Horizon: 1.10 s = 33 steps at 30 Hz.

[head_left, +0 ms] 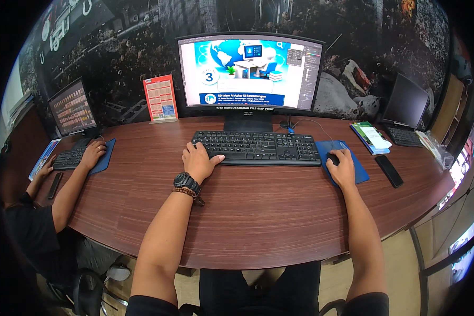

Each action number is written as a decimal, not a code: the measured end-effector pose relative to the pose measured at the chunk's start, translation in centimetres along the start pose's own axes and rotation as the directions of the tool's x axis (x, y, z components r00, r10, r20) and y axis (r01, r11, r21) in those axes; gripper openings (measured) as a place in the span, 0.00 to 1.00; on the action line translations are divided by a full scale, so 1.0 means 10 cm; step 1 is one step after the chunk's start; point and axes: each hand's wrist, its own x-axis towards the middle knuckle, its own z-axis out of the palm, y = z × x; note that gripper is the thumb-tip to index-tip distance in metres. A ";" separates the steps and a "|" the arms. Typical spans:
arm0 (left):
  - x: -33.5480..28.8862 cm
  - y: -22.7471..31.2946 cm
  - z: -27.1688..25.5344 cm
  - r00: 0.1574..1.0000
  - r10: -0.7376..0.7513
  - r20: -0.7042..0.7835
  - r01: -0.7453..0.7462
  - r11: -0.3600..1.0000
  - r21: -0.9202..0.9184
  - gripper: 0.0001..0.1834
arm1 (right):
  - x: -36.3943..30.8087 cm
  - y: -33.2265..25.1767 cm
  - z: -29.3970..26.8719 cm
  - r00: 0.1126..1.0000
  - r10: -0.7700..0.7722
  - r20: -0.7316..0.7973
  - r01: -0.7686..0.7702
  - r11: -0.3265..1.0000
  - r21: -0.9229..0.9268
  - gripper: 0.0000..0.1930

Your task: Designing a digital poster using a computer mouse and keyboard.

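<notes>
– Dark mural wall (353, 26) behind, wood-grain table (268, 221) below. At the fingers?

– Left hand (199, 162): released, fingers spread on the left front corner of a black keyboard (258, 147), thumb at its front edge. Right hand (341, 167): fingers curved around a black mouse (332, 158), mostly hidden, on a blue pad (359, 171).

– Edges and room?

– Keyboard's right end, just beside the pad. Broad stretch of wood grain between the forearms, from keyboard to the table's near edge.

– Counts?

– Keyboards, three: one at hand, one far left (68, 158), one far right (404, 136). Screens, three: large lit one (247, 71), smaller lit one (71, 108) at left, dark one (408, 100) at right. Blue pads, two, the second (106, 158) at left. Black phones, two: one (388, 171) right of the mouse, one (55, 185) at left.

– Remainder, and obstructions?

– Red-and-white card (160, 99), upright, left of the large screen. Booklets (371, 138), stacked, beyond the right phone. Co-worker (34, 231), seated left, one hand at that side's keyboard. In the way: screen stand (247, 122) behind the keyboard; phone near the pad's right side.
</notes>
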 end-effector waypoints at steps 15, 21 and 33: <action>-0.01 0.01 0.02 0.999 0.014 -0.036 -0.014 1.000 0.007 0.45 | 0.00 0.04 0.00 0.997 -0.078 -0.025 0.078 0.997 0.015 0.16; 0.00 0.00 0.00 1.000 -0.002 -0.003 0.002 1.000 0.001 0.45 | 0.00 -0.01 0.00 0.999 -0.044 -0.022 0.045 0.999 0.016 0.15; 0.01 0.00 0.02 1.000 0.011 -0.003 -0.011 1.000 0.019 0.46 | 0.02 0.02 0.02 0.998 -0.059 -0.021 0.059 0.998 0.016 0.15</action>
